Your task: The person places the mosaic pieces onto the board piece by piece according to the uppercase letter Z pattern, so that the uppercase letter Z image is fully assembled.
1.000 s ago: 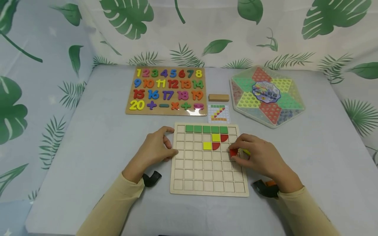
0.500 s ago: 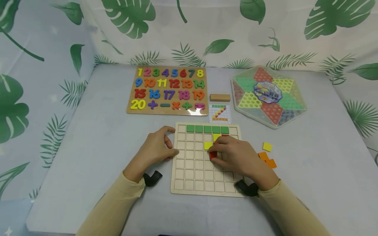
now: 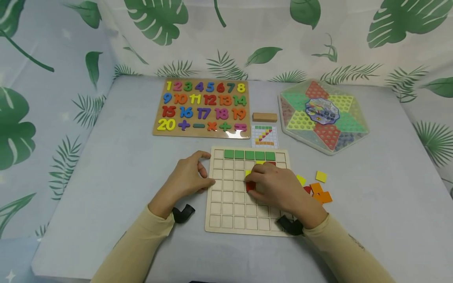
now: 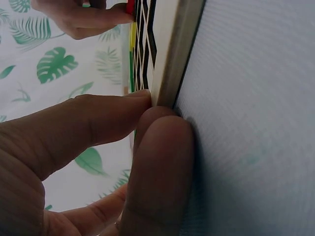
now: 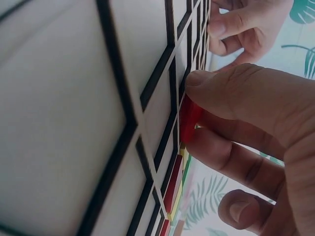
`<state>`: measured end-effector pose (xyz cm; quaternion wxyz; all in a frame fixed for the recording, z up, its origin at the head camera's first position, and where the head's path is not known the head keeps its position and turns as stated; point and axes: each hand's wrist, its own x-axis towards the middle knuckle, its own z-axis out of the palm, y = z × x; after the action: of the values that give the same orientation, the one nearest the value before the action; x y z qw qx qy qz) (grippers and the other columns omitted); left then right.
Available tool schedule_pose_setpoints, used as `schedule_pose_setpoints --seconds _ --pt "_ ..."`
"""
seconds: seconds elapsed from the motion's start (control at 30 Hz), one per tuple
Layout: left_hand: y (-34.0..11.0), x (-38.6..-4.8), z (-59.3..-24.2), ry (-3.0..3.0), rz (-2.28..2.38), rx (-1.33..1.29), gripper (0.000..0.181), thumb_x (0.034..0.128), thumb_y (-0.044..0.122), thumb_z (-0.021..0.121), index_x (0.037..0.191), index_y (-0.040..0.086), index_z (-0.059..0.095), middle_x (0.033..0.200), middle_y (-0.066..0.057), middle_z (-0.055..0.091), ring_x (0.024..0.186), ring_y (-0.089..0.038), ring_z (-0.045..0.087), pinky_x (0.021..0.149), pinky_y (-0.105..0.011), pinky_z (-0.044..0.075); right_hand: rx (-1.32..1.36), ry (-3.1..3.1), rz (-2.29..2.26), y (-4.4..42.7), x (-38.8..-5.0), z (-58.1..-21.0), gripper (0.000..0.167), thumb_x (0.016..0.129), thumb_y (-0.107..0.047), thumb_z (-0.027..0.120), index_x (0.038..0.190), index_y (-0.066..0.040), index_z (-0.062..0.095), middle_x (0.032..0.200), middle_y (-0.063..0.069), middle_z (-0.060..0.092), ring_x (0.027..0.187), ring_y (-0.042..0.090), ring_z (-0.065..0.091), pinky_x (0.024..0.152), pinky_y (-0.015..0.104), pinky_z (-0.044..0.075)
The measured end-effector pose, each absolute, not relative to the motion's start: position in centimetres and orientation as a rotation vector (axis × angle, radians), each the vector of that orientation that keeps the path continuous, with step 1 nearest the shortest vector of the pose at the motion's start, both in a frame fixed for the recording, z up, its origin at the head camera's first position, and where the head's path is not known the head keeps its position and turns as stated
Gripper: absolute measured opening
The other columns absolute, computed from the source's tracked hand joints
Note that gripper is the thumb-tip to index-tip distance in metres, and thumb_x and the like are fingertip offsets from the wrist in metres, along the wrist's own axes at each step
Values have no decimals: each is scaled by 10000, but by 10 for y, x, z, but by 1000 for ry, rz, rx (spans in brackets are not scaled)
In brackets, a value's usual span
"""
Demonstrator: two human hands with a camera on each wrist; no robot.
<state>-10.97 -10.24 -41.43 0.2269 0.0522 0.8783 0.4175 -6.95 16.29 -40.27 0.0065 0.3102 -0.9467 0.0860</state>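
Observation:
The wooden grid board (image 3: pixel 227 208) lies flat, with green squares (image 3: pixel 249 155) in its top row and yellow and red pieces partly covered below them. My left hand (image 3: pixel 182 181) holds the board's left edge; in the left wrist view, the thumb and bent fingers (image 4: pixel 162 157) meet at the rim. Over the middle columns, my right hand (image 3: pixel 279 188) pinches a red piece (image 3: pixel 250 186) between thumb and fingers. In the right wrist view this red piece (image 5: pixel 189 118) stands tilted against the grid; whether it sits in a cell cannot be told.
Loose orange squares (image 3: pixel 316 188), a yellow square (image 3: pixel 321 176) and a partly hidden red piece lie right of the board. Behind it are a pattern card (image 3: pixel 264 136), a wooden block (image 3: pixel 264 117), a number board (image 3: pixel 201 106) and a hexagonal game box (image 3: pixel 323 116).
My right hand has carried the red piece leftward from the board's right side to its middle columns, uncovering loose pieces on the right. My left hand keeps its place at the edge.

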Motion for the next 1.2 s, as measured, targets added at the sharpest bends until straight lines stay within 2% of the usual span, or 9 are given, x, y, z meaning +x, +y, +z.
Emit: schedule_pose_setpoints --seconds 0.47,0.7,1.03,1.2 --pt "-100 -111 -413 2413 1155 144 783 794 111 884 1471 85 491 860 -58 654 563 -138 667 536 -267 528 903 -2951 358 171 -69 -401 210 831 -310 864 1004 -214 793 991 -28 718 884 168 679 622 348 590" --pt "-99 -112 -412 2426 1135 145 786 795 118 881 1475 87 488 868 -60 658 568 -136 668 538 -262 512 668 -2996 445 208 -66 -396 247 824 -270 864 1051 -195 800 1053 3 741 984 222 710 659 412 594" --pt "-102 -110 -413 2424 1134 125 782 798 108 877 1474 86 485 875 -65 656 572 -139 672 541 -266 528 393 -3058 419 265 -55 -394 278 830 -254 862 1085 -172 787 1046 23 725 907 248 699 624 457 568" --pt "-102 -110 -414 2413 1141 118 780 801 104 876 1475 87 484 882 -66 656 575 -137 673 544 -269 541 278 -3112 413 287 -49 -395 308 860 -290 844 1140 -182 774 1127 66 713 985 298 691 670 524 583"
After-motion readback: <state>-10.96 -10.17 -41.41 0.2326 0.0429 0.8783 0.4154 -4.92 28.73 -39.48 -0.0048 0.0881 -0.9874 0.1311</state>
